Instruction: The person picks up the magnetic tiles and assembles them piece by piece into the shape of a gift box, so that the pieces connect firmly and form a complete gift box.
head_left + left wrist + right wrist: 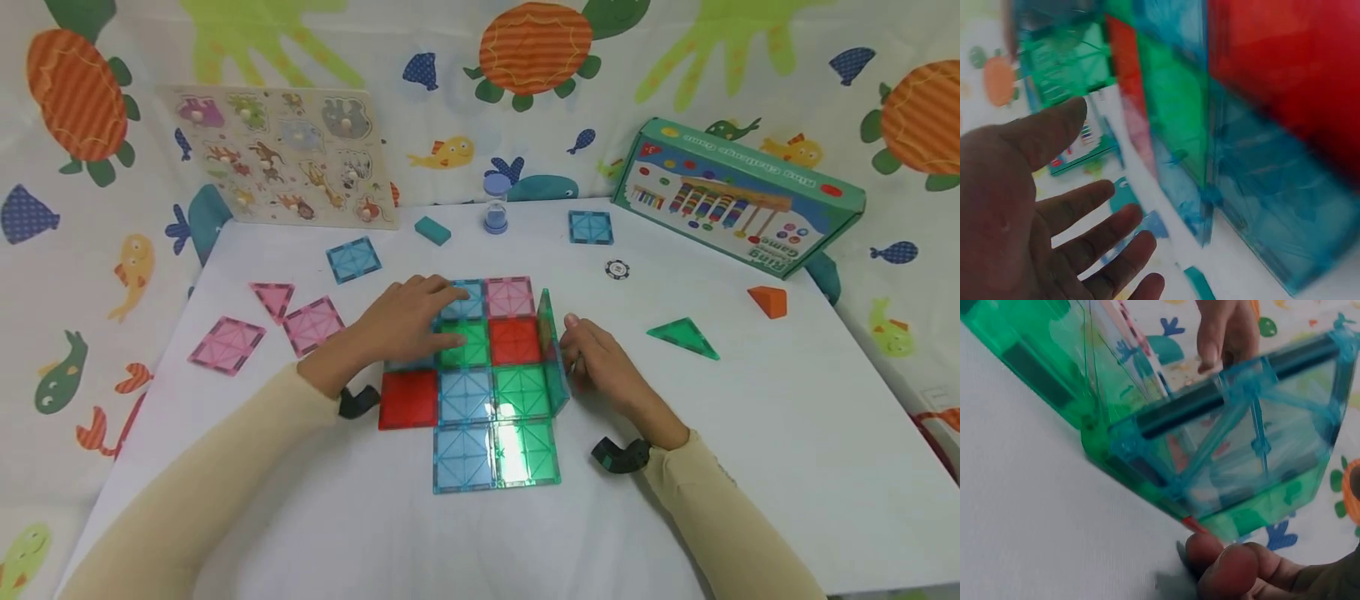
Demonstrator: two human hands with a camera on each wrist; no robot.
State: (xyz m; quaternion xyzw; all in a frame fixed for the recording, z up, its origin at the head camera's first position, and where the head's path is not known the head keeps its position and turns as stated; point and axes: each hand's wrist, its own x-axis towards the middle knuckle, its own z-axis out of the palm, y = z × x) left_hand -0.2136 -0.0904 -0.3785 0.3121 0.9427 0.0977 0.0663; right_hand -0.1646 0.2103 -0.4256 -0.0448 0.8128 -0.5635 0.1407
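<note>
Flat magnetic tiles lie joined in a grid on the white table, among them a red tile, a blue tile, a green tile and a pink tile. Along the grid's right side, a green tile and a blue tile stand upright. My left hand is over the grid's upper left, fingers spread, covering part of it; its palm is bare in the left wrist view. Just right of the standing tiles is my right hand, fingers loosely bent, holding nothing; whether its fingertips touch them I cannot tell.
Loose pink tiles lie left, blue tiles behind. A teal block, hourglass, wooden animal puzzle and green game box line the back. Right lie a chip, green triangle and orange block.
</note>
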